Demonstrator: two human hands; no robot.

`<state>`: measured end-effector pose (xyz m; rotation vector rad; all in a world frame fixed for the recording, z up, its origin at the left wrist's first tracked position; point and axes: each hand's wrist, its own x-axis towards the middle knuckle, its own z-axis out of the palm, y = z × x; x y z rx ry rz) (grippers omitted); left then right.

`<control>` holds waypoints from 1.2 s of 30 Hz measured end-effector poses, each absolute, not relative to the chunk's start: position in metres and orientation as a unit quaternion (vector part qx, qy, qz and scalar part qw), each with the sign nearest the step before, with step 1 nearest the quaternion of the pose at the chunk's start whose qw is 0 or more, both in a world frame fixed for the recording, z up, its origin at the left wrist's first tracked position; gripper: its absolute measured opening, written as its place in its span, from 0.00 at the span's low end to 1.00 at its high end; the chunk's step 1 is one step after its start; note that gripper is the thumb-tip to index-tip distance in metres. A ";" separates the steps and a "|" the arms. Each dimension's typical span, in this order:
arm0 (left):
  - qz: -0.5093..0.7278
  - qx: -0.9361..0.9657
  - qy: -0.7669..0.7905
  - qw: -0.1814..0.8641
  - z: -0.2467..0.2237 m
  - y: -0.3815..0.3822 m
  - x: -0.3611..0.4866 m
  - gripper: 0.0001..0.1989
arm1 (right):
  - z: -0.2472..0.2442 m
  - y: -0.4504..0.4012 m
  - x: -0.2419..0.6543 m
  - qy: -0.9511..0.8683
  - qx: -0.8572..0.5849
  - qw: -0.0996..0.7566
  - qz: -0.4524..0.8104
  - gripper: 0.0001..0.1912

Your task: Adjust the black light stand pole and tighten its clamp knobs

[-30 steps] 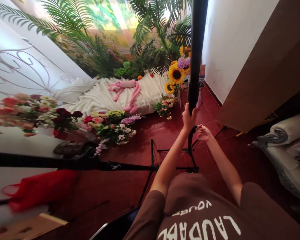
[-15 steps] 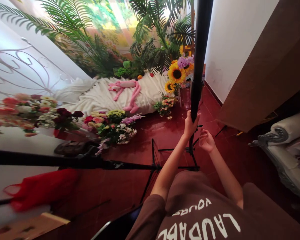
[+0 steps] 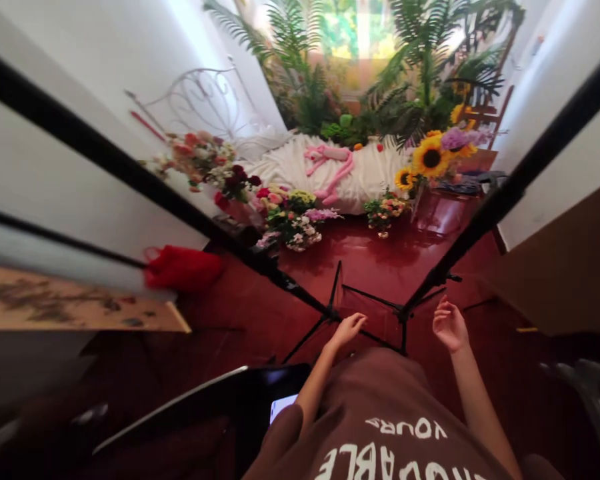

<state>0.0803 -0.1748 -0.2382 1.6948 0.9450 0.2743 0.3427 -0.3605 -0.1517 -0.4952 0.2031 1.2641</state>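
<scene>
My left hand [image 3: 350, 328] is in front of my body, its fingers loosely extended and nothing in them. It is close to the foot of a black light stand [image 3: 300, 291] that leans up to the left. With fingers half curled and apart, my right hand [image 3: 450, 325] is empty too. It hovers just below a small knob on a second black stand [image 3: 470, 233], which leans up to the right. The tripod legs of both stands spread on the red floor.
Ahead is a white draped cloth [image 3: 275, 160] with a pink plush toy [image 3: 335, 155], among flowers and sunflowers [image 3: 431, 157]. A red bag [image 3: 183, 268] and a painted panel [image 3: 80, 299] are on the left. A dark table [image 3: 180, 427] and a lit phone [image 3: 281, 405] are lower left.
My left hand has let go of the right stand's pole and moved down and left. My right hand stays raised near the stand's knob. The view has swung left.
</scene>
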 end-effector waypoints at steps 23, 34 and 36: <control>0.555 0.589 0.491 0.322 -0.126 -0.027 -0.002 0.31 | -0.086 -0.131 0.137 0.075 -0.196 0.420 0.883 0.17; 0.541 0.595 0.508 0.308 -0.136 -0.031 -0.004 0.29 | -0.113 -0.086 0.092 -0.166 -0.348 0.399 0.832 0.24; 0.547 0.592 0.516 0.288 -0.138 -0.036 -0.005 0.28 | -0.116 -0.084 0.091 -0.207 -0.344 0.406 0.821 0.25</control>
